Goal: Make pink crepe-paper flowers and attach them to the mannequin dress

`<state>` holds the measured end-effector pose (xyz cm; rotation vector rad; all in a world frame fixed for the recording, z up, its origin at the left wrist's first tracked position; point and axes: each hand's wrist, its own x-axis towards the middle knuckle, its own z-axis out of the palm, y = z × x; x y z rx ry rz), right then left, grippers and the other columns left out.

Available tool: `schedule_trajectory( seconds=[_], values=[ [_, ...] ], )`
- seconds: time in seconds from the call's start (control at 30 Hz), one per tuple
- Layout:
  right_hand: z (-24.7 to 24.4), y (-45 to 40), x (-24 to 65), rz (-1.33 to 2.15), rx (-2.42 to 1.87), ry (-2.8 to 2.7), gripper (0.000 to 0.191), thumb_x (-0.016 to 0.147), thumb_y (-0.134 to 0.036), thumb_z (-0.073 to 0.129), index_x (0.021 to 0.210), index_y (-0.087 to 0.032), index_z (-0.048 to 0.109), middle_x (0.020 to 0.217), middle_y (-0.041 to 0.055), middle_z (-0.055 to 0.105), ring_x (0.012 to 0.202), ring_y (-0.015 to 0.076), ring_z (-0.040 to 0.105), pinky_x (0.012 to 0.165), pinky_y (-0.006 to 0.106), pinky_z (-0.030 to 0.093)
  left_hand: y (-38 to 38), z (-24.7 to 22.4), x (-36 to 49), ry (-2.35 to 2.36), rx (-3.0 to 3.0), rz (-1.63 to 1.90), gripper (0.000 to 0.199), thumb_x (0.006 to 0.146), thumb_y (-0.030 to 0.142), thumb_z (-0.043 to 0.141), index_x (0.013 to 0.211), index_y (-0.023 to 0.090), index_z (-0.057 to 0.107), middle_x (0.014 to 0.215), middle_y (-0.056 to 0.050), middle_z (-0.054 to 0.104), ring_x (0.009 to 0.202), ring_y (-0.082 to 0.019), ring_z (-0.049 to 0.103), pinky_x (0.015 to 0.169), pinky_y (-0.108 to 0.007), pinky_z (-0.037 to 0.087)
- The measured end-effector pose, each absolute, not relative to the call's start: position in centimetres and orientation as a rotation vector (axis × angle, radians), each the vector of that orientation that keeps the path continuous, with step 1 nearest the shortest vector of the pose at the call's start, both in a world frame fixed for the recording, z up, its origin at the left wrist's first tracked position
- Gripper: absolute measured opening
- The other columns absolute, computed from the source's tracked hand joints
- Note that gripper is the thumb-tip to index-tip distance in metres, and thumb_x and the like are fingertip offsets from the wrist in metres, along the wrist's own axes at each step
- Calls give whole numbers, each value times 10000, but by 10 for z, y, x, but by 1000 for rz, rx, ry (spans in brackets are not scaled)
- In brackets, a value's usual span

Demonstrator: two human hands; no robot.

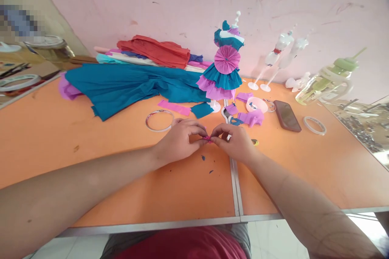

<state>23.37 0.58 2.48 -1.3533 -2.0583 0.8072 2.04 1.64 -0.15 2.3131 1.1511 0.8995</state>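
Note:
My left hand [182, 139] and my right hand [234, 139] meet above the orange table, fingertips pinched on a small piece of pink crepe paper [208, 138]. Fingers cover most of that piece. Just beyond stands a small mannequin [238, 19] dressed in teal and purple crepe paper, with a pleated purple rosette [227, 60] on its front. A pink strip [174, 107] and a teal piece [202, 110] lie behind my left hand. Purple scraps [252, 117] lie behind my right hand.
Teal crepe paper [130, 85] spreads across the back left, before a folded red stack [154, 52]. A tape roll [159, 120] lies left. To the right are a pink bowl [257, 105], a phone [287, 115], another tape roll [314, 125], two bare mannequins [279, 48] and a bottle [328, 79].

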Motion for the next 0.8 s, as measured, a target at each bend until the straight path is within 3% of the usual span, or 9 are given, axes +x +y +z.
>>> schedule_trajectory(
  seconds=[0.2, 0.37, 0.63, 0.8],
  values=[
    [26, 3, 231, 822, -1347, -2010, 107, 833, -327, 660, 853, -227, 695, 781, -22, 694, 628, 107, 563, 599, 252, 415, 15, 4, 21, 1105, 2086, 904, 176, 863, 368, 683, 885, 202, 736, 996, -45, 752, 952, -206, 690, 874, -321, 531],
    [28, 0, 229, 824, -1353, -2003, 81, 837, -314, 649, 846, -238, 676, 826, -20, 701, 657, 120, 596, 610, 264, 435, 14, 7, 22, 1103, 2008, 908, 260, 839, 455, 718, 875, 199, 742, 980, -56, 750, 948, -225, 688, 878, -341, 538],
    [21, 2, 223, 1078, -1325, -1764, 221, 843, -397, 683, 967, -216, 655, 1007, 31, 704, 693, 127, 614, 629, 284, 496, 16, 9, 20, 1119, 1871, 939, 267, 866, 466, 693, 848, 206, 755, 960, -38, 743, 914, -206, 687, 854, -324, 524],
    [17, 5, 224, 1154, -1341, -1703, 220, 811, -386, 720, 936, -210, 677, 910, 27, 702, 714, 134, 615, 604, 265, 502, 16, 10, 21, 1164, 1939, 930, 246, 874, 435, 686, 878, 199, 753, 983, -47, 749, 948, -214, 685, 873, -337, 523]
  ],
)
